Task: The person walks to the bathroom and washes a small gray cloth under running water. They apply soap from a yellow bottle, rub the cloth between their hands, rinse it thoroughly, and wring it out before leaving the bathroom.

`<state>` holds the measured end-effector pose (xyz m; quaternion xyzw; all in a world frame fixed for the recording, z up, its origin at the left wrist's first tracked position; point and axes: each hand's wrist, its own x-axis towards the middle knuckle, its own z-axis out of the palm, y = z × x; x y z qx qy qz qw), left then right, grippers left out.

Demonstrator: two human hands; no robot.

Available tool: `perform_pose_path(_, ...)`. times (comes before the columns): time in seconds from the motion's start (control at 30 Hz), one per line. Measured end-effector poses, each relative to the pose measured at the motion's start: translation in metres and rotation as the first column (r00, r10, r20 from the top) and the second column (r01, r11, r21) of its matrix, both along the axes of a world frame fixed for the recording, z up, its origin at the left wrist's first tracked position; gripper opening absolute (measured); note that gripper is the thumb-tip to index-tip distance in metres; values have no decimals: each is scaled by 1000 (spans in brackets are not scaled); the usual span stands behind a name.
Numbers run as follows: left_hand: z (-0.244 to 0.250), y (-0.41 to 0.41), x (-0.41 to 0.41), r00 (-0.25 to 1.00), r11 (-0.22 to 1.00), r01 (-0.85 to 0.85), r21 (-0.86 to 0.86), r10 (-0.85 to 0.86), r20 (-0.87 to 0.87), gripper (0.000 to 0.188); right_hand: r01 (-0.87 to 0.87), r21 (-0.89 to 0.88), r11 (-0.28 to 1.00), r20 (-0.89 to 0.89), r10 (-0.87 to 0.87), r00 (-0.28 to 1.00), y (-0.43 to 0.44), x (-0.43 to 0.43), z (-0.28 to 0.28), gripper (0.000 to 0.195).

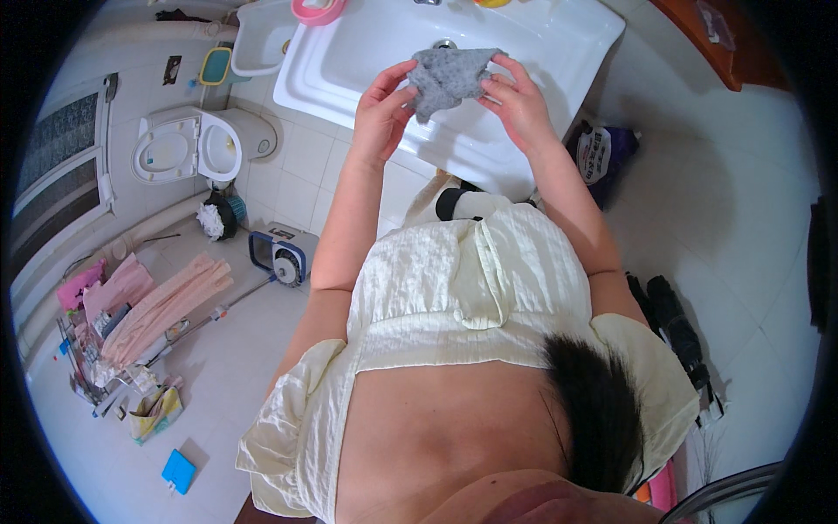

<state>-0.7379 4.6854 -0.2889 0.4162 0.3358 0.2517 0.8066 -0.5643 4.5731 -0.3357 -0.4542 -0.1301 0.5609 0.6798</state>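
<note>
Over a white ceramic sink [366, 39], a crumpled grey cloth [452, 78] is stretched between my two hands. My left hand [386, 105] pinches its left edge between thumb and fingers. At the opposite side, my right hand [520, 101] grips the upper right corner and edge. A lower corner of the cloth hangs down between the hands. Behind the cloth, the metal drain [444, 44] is partly covered. The cloth is held above the basin, and both forearms reach over the sink's front rim.
A pink basin [319, 12] sits at the sink's upper left. Left are a toilet [222, 147], a waste bin [222, 216], a mop bucket [285, 255] and a rack with pink cloths [163, 311]. A dark bag [602, 157] and folded umbrella [677, 321] stand at right.
</note>
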Motion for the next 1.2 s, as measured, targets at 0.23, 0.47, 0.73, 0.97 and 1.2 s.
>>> perform_pose_path(0.23,-6,15,-13,934,903,1,429,152,-322,28,114,-19,993,279,-104,955,-1,14,21,36)
perform_pose_path(0.47,30,28,-17,783,539,400,741,219,-582,22,-99,-162,982,893,189,409,7,34,33,24)
perform_pose_path(0.73,7,30,-49,903,773,347,531,-122,-413,7,-146,-60,987,974,90,207,8,30,21,24)
perform_pose_path(0.97,-23,45,-94,818,812,342,473,-10,-575,10,-297,-229,927,805,352,477,32,-8,-13,27)
perform_pose_path(1.2,-24,133,-173,674,480,116,870,605,-424,14,-324,111,940,903,41,428,157,-100,-14,23)
